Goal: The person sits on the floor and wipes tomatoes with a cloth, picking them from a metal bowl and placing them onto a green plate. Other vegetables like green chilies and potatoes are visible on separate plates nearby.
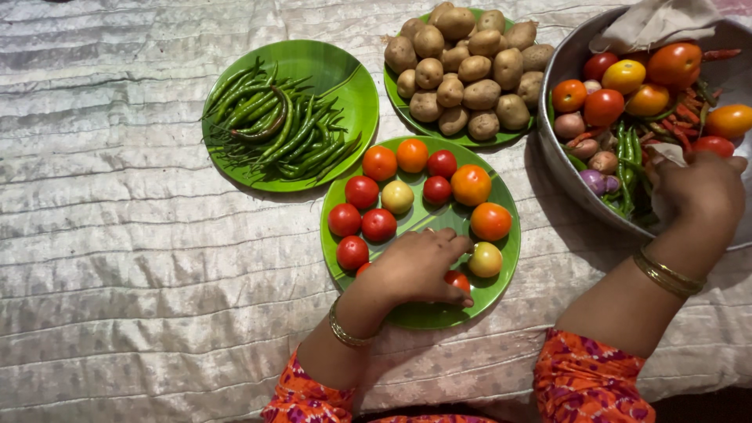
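Observation:
My left hand (417,268) rests on a green plate (427,315) of red, orange and yellow tomatoes, its fingers curled over a red tomato (458,280) at the plate's near side. Next to the fingertips lies a yellowish tomato (486,259). My right hand (697,192) reaches into a large metal bowl (558,160) at the right, which holds tomatoes, green and red chillies and small onions. The fingers are buried among the vegetables, so what they grip is hidden.
A green plate of green chillies (282,121) lies at the back left. A green plate piled with potatoes (468,74) sits behind the tomato plate. A beige cloth (654,23) hangs over the bowl's far rim. Shiny quilted fabric (117,251) covers the surface.

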